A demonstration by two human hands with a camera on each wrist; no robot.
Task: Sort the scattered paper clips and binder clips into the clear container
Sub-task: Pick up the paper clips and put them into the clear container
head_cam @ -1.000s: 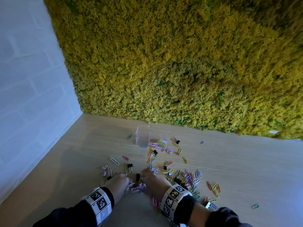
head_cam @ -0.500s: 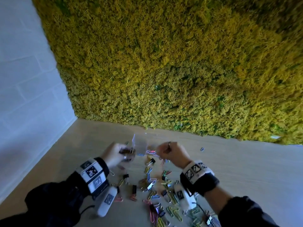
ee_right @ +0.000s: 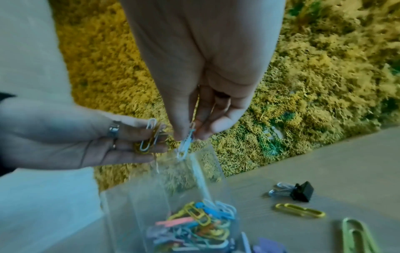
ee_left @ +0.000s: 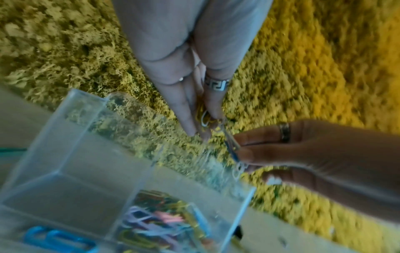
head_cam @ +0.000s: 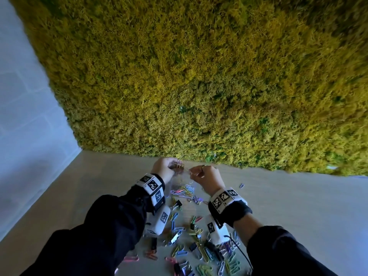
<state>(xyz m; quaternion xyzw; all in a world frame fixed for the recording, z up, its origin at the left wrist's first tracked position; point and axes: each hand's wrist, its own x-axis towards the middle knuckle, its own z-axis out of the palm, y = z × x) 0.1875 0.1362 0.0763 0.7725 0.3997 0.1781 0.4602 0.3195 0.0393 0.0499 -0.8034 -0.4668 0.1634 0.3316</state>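
The clear container (head_cam: 180, 183) stands on the wooden table with a heap of coloured paper clips (head_cam: 184, 191) inside. Both hands hover just above its open top. My left hand (head_cam: 176, 167) pinches a small bunch of paper clips (ee_right: 149, 137), white and yellow among them. My right hand (head_cam: 193, 173) pinches a light blue paper clip (ee_right: 185, 142) that hangs down over the container (ee_right: 173, 193). In the left wrist view the left fingers (ee_left: 186, 109) close on the clips, beside the container wall (ee_left: 86, 150). Scattered paper clips (head_cam: 205, 253) and binder clips (head_cam: 178, 204) lie nearer me.
A yellow-green moss wall (head_cam: 199, 86) rises right behind the container. A pale brick wall (head_cam: 23, 126) borders the table on the left. By the container lie a black binder clip (ee_right: 301, 190), a yellow paper clip (ee_right: 301, 210) and a green one (ee_right: 357, 236).
Both hands left the scattered clips near me, carried clips to the container and now hold them higher above its opening, closer together.
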